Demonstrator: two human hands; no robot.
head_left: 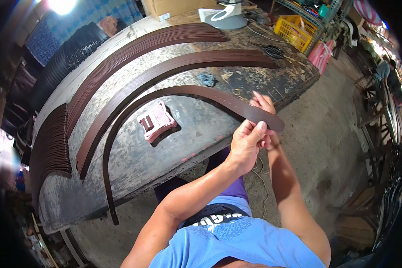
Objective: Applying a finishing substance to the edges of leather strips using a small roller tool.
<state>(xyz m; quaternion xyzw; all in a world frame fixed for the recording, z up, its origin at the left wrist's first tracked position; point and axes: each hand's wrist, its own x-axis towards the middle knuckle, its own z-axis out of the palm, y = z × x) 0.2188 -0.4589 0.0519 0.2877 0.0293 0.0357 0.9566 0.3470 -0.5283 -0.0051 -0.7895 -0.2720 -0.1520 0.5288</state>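
Note:
A long dark brown belt strap (165, 91) with a rounded, holed end arches over the table. Its other end hangs past the table's front edge at the left. My left hand (245, 147) pinches the strap near the rounded end, thumb on top. Behind and under that same end is my right hand (265, 105), its fingers curling up past the strap's far edge; the strap hides much of its palm. Both hands are just off the table's right front edge. On the tabletop, below the arch, sits a small pink block-shaped object (156, 121) with a dark slot.
Bundles of brown straps lie in curves on the worn table (165, 156): a middle bundle (165, 62), a far bundle (134, 47) and a left bundle (53, 147). A blue rag (207, 80), black scissors (273, 51) and a white stand base (228, 20) are farther back. A yellow crate (295, 31) stands beyond.

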